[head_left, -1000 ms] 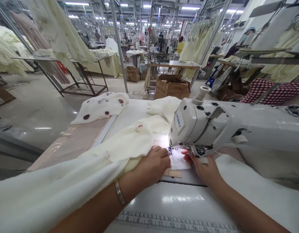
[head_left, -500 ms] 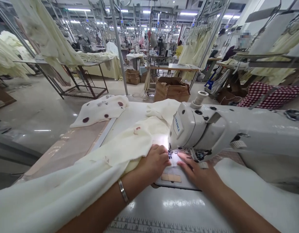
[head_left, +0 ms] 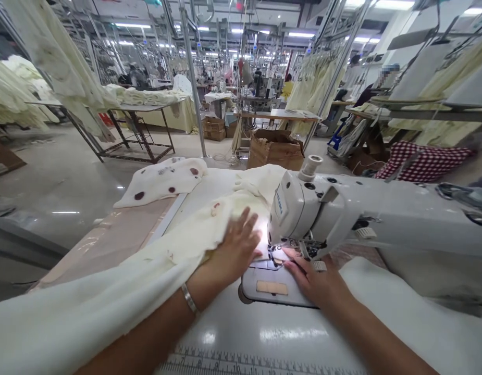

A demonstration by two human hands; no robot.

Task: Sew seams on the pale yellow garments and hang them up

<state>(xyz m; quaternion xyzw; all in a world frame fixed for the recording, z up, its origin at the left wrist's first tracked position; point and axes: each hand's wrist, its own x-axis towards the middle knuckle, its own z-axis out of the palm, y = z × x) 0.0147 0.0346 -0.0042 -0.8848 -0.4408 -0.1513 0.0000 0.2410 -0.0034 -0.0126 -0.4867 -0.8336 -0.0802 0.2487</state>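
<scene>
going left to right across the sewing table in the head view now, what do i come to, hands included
Dark-spotted white cloth, then the left hand, then the right hand, then the plain white fabric beside the right forearm.

Left-hand fingers (head_left: 241, 225) blur; the cream fabric (head_left: 108, 281) is cut off at eight o'clock, the sewing machine (head_left: 405, 213) at three.
</scene>
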